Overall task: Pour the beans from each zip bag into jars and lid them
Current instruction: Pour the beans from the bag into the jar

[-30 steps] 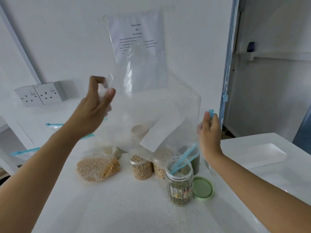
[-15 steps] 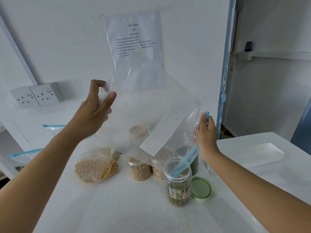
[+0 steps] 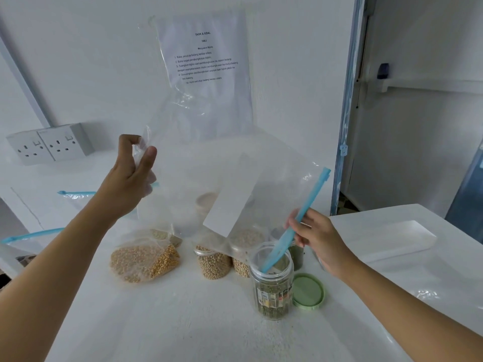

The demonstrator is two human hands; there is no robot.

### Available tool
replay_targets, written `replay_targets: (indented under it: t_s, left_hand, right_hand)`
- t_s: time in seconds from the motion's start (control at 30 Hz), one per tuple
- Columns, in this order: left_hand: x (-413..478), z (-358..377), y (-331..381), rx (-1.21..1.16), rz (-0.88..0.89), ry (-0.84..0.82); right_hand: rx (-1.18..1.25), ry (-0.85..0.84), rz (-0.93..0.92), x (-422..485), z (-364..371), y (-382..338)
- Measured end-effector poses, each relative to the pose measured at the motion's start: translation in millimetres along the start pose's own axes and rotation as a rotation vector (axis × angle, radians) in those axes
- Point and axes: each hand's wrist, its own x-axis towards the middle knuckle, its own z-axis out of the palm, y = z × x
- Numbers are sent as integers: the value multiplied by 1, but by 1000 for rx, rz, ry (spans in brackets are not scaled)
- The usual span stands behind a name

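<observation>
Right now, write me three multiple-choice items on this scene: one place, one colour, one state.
1. Where is the green lid relative to the front jar? A. Screwed on it. B. On the table beside it. C. Inside it.
2. What colour is the zip strip of the held bag? A. Blue. B. Red. C. Yellow.
3. The front jar is: A. Lidded. B. Tipped over. C. Open and upright.
Key: 1 B, the lid lies flat on the table; 2 A, the strip in the right hand is blue; 3 C, its mouth is uncovered.
</observation>
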Motion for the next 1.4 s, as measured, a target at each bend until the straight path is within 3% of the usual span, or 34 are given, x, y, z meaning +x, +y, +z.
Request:
replay_targets:
  t_s: [0.23,0.4,0.73,1.0,1.3,1.4]
  left_hand:
    - [2,7,18,-19,42,-41]
    - [3,8,21,36,60,-61]
    - [-3,3,34,335,103,52]
    - [5,4,32,132,94,-43]
    - [5,6,44,75,128,-58]
    - [9,9,53,80,144,-86]
  right_hand:
    - [-13,155,-144,-2,7,2]
    - [-56,120,-129,3,8,3]
    - [-72,120,-138,2,6,7]
    - [-110,98,-118,-1,9,8]
    - [-96,37,-66,3,10,15]
    - [-102,85,-66,4,8,16]
